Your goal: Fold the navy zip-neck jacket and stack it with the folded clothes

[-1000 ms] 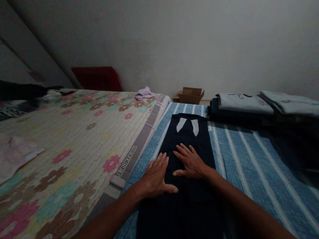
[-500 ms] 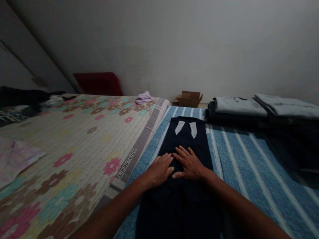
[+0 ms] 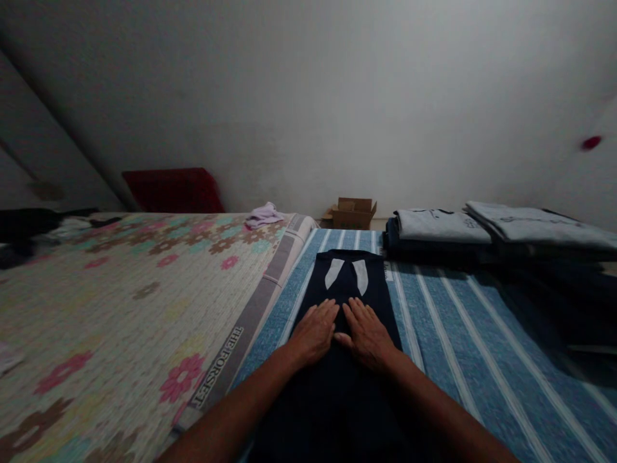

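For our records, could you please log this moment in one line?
left hand: on dark garment | right hand: likewise | beneath garment: blue striped sheet

light: dim | wall (image 3: pixel 313 96): pale grey | left: flowered mattress (image 3: pixel 144 315) | right: blue striped bedding (image 3: pixel 448 334)

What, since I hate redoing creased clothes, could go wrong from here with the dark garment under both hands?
The left hand and right hand lie on the dark garment; uneven pressure might bunch it. The folded stack sits close to its far right corner, so a sideways shift could nudge it. Dim light might hide creases.
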The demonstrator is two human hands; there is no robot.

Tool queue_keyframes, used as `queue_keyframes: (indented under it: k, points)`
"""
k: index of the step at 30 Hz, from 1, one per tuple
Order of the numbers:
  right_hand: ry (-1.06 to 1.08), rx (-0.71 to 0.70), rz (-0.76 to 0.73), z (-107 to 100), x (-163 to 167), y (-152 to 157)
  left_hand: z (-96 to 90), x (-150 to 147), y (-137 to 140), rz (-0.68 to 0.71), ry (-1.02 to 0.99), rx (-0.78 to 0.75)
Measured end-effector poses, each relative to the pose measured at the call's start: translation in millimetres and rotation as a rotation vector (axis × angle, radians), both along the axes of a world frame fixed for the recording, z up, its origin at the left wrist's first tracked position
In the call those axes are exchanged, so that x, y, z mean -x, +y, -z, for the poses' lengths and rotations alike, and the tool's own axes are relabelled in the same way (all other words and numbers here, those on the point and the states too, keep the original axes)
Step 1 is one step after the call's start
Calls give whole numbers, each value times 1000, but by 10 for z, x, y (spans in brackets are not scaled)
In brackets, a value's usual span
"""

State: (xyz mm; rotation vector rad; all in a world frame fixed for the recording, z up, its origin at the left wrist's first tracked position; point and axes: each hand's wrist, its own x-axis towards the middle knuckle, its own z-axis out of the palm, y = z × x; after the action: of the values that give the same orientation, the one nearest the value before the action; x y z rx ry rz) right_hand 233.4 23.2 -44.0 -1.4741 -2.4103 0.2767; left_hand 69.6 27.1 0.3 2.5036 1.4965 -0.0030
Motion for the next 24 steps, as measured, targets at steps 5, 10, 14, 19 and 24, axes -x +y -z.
queue_keyframes:
  k: [5, 10, 14, 19, 24]
  points:
    - [1, 37, 62, 73, -67, -5, 182, 0, 163, -4, 31, -28]
    - [13, 69, 79, 56, -52, -10, 166, -84, 332, 26, 29, -120]
    - [10, 85, 97, 86, -41, 8, 230, -248, 666, 36, 24, -154]
    - [24, 86, 116, 145, -36, 16, 297, -357, 982, 35, 49, -67]
    - [5, 99, 132, 132, -29, 10, 349, -418, 1131, 60, 62, -70]
